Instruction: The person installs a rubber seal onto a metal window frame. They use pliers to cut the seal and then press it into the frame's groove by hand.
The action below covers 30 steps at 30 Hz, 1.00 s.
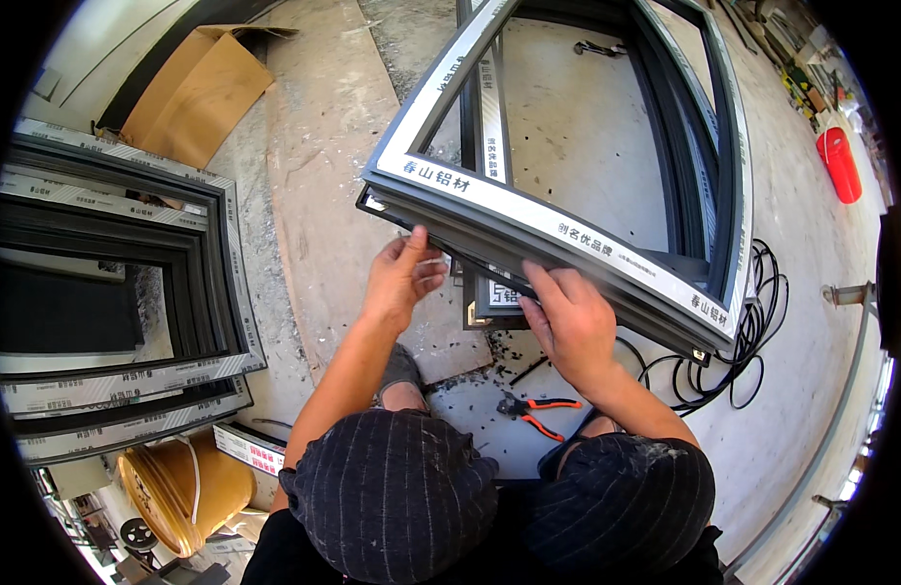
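A dark metal window frame (528, 219) with white printed protective film is tilted in front of me, its near edge facing my hands. A thin black rubber strip (460, 255) runs along that edge. My left hand (400, 283) is beside the edge's left part, thumb up and fingers loosely bent apart. Further right, my right hand (574, 327) has its fingertips against the edge, thumb and forefinger pinched at the strip; the exact grip is partly hidden. Under the edge, the corner of another filmed frame (499, 304) shows between my hands.
Cutting pliers (536, 413) with orange handles lie on the floor among black scraps. A coiled black cable (757, 341) lies at right, a red container (840, 166) beyond it. At left are stacked frames (129, 375), a yellow bucket (182, 492) and a cardboard box (197, 93).
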Tool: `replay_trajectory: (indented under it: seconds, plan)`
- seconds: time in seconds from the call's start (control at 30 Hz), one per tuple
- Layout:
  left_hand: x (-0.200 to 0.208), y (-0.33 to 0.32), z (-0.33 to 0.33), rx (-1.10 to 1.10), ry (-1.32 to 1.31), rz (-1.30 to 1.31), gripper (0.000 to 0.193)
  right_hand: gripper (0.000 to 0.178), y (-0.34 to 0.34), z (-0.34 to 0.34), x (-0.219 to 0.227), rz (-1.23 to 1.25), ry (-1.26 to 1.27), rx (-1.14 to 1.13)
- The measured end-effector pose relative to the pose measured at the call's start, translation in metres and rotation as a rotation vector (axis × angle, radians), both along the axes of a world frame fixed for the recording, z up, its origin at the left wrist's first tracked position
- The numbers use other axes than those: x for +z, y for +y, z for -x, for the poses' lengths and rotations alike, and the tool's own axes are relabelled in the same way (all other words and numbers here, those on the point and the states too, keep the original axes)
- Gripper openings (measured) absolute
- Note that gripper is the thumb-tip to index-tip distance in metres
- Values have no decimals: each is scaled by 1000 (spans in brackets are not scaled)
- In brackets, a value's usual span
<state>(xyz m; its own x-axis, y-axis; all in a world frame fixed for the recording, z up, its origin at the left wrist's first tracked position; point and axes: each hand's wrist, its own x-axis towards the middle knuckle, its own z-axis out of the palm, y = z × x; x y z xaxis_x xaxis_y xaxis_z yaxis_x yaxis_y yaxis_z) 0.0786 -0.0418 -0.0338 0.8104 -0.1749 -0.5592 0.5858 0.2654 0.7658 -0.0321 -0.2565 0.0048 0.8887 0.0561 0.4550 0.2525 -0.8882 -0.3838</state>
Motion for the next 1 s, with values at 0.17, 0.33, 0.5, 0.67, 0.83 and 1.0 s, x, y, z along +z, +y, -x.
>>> replay_trajectory:
  seconds: [0.17, 0.33, 0.5, 0.67, 0.83, 1.0]
  plan:
    - [-6, 9, -20, 105, -142, 28, 27, 24, 0, 3, -3, 92, 17, -7]
    - [-11, 10, -26, 94, -162, -57, 25, 21, -3, 3, -7, 146, 38, 0]
    - [-15, 10, -28, 100, -177, -104, 29, 25, -3, 7, -6, 183, 29, 29]
    - [4, 1, -17, 8, -70, -10, 27, 27, -9, 8, -1, 188, -50, 32]
    - [-7, 4, -21, -46, -89, -27, 26, 30, -9, 4, 8, 271, -76, 12]
    - [-7, -2, -17, 2, -50, 4, 24, 29, -10, 6, 6, 315, -33, 16]
